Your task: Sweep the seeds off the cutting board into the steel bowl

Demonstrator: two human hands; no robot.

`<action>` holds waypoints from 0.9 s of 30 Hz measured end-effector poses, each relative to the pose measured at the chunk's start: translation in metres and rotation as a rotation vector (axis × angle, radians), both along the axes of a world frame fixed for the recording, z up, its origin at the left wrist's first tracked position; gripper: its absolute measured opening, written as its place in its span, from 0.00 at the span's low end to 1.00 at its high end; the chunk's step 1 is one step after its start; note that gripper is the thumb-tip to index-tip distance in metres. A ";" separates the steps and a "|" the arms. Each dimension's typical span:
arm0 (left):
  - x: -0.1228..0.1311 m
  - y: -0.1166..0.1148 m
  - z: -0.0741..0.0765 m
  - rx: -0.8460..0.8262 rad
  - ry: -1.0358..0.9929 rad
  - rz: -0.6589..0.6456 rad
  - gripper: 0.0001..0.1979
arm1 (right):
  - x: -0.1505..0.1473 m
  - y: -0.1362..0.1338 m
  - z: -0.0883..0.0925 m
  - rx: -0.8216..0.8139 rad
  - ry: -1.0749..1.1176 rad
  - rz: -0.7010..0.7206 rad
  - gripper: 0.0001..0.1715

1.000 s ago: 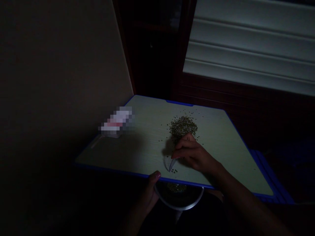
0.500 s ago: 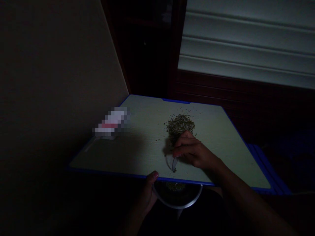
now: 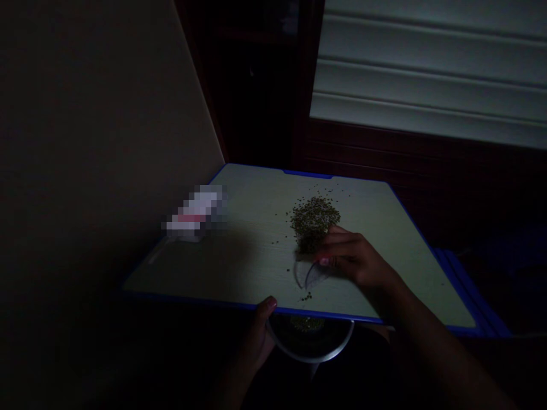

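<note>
Right hand grip: the right hand (image 3: 356, 262) pinches a small clear curved scraper (image 3: 308, 274) between thumb and fingertips, closed on it, with the scraper's edge down on the worktop.
Scraper: it sits at the near edge of the seed pile, its thin see-through blade tilted; its exact shape is hard to tell in the dim light.
Seed pile: the heap of small greenish-brown seeds (image 3: 315, 219) lies on the worktop just beyond the right hand, with stray grains scattered around it and a few loose seeds (image 3: 306, 296) nearer the front edge.
Left hand grip: the left hand (image 3: 260, 333) is closed on the rim of a round metal bowl (image 3: 310, 337), thumb over the edge.
Bowl: held below the front edge of the worktop, under the loose seeds, with some seeds inside.
Worktop: a pale board with blue edging (image 3: 239, 304).
Far left: a blurred white and red object (image 3: 194, 215) lies on the worktop, well apart from both hands.
</note>
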State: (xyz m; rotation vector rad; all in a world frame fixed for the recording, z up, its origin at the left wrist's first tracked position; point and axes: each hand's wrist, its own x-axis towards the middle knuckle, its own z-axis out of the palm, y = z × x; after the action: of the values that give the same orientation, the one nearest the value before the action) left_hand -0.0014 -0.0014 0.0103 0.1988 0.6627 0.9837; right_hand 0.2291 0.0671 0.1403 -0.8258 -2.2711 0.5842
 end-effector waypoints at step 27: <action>0.001 0.002 0.003 -0.008 0.041 0.035 0.09 | -0.006 0.004 -0.009 0.011 -0.074 0.143 0.10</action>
State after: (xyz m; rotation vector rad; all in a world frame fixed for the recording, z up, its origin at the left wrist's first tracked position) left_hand 0.0001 0.0006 0.0135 0.2011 0.7093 1.0122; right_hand 0.2231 0.0711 0.1310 -0.6941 -2.4131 0.6137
